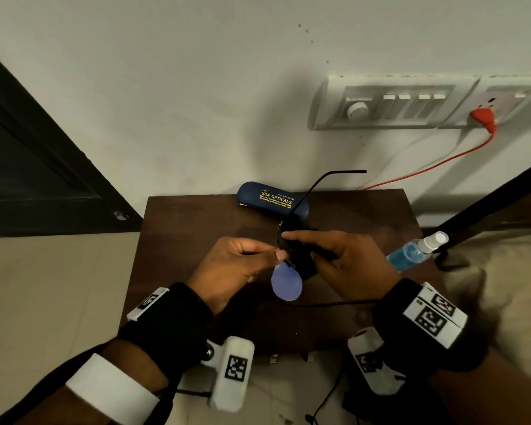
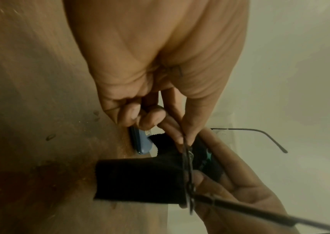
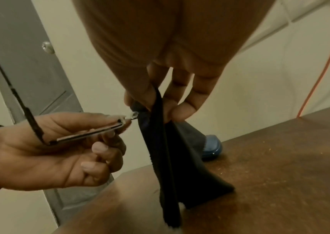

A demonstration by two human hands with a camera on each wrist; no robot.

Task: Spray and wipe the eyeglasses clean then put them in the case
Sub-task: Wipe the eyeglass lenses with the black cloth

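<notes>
Over the brown table (image 1: 196, 228) I hold thin black-framed eyeglasses (image 1: 287, 285) with their temples unfolded. My left hand (image 1: 278, 254) pinches the frame near the bridge; the near lens hangs bare below it. My right hand (image 1: 301, 248) pinches a black cloth (image 1: 305, 265) round the far lens, which is hidden. In the left wrist view the left fingertips (image 2: 182, 144) grip the edge-on frame (image 2: 189, 182) beside the cloth (image 2: 140, 180). In the right wrist view the right hand (image 3: 156, 109) squeezes the hanging cloth (image 3: 160, 150) next to the eyeglasses (image 3: 88, 134). The blue case (image 1: 273, 202) lies closed at the table's back.
A spray bottle (image 1: 414, 251) with blue liquid lies at the table's right edge. A wall with a switch panel (image 1: 390, 105) and a red plug and cable (image 1: 482, 118) is behind the table. A dark door (image 1: 28, 167) stands to the left.
</notes>
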